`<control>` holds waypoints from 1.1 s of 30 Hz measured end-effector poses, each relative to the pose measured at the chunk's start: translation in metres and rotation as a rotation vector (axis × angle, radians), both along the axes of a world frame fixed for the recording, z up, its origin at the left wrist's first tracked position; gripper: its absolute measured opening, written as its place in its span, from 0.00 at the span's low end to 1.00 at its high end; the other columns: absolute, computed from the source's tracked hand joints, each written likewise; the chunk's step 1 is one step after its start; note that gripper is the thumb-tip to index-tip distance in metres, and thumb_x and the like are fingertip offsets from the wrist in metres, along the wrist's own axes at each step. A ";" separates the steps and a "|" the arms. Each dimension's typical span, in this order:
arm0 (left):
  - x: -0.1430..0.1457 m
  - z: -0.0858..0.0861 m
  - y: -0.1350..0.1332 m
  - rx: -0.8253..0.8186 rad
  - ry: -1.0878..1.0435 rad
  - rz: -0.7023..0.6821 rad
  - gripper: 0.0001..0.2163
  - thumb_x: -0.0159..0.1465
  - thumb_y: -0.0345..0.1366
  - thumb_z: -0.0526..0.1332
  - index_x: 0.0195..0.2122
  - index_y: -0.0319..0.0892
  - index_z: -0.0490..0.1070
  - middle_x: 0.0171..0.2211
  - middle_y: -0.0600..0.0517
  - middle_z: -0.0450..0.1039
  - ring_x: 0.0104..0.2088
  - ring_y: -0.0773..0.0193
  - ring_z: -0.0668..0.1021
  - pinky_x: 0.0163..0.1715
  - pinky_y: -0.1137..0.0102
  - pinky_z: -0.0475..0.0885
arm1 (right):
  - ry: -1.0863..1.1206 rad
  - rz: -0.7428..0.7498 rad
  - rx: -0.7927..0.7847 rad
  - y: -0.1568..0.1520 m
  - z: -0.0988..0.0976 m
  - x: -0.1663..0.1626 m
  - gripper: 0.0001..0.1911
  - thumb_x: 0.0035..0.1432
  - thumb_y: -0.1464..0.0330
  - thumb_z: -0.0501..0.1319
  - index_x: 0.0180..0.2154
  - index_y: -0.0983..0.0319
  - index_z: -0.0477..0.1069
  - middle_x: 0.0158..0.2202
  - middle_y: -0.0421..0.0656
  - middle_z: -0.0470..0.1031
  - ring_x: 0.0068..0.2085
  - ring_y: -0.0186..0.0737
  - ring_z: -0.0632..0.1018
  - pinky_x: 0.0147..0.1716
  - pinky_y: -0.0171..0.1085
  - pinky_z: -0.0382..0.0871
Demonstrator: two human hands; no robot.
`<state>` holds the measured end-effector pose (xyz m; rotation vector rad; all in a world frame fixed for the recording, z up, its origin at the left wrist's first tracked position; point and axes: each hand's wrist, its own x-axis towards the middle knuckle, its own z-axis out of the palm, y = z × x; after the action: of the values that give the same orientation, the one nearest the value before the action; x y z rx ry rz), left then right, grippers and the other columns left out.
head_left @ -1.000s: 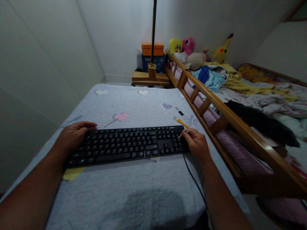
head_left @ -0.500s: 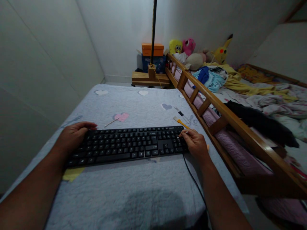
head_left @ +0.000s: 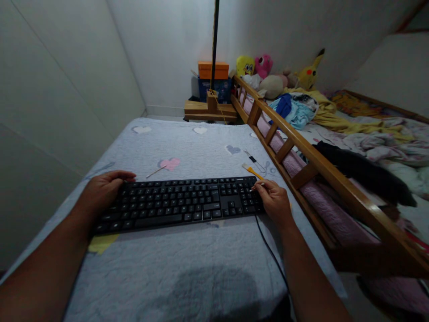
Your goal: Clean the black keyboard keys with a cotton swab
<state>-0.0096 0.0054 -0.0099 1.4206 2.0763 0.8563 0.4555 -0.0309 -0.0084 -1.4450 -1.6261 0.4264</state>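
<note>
A black keyboard (head_left: 181, 203) lies across a pale blue cloth with heart patches (head_left: 187, 143). My left hand (head_left: 100, 190) rests curled over the keyboard's left end and grips it. At the right end, my right hand (head_left: 275, 200) pinches a thin white-tipped stick (head_left: 257, 186) whose tip touches the number pad's top edge. The keyboard's black cable (head_left: 270, 250) runs toward me under my right forearm.
A second thin stick (head_left: 154, 171) lies beside a pink heart patch. A yellow-handled brush (head_left: 252, 170) and small tools (head_left: 252, 157) lie near the wooden bed rail (head_left: 301, 152). The bed holds clothes and plush toys (head_left: 268, 71). Boxes (head_left: 212, 76) and a pole (head_left: 213, 49) stand at the back.
The right hand has shifted slightly with the stick's tip along the keyboard's right end. The left hand and keyboard have stayed put.
</note>
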 end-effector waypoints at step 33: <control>-0.009 -0.011 0.003 0.011 0.027 -0.014 0.19 0.49 0.41 0.55 0.38 0.43 0.80 0.42 0.48 0.83 0.47 0.48 0.80 0.55 0.56 0.70 | -0.012 -0.036 0.048 0.014 -0.008 -0.002 0.12 0.61 0.62 0.59 0.32 0.57 0.79 0.35 0.45 0.82 0.41 0.49 0.80 0.45 0.45 0.71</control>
<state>-0.0185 0.0086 -0.0206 1.4586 2.0822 0.8487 0.4533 -0.0165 -0.0161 -1.4416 -1.6072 0.3566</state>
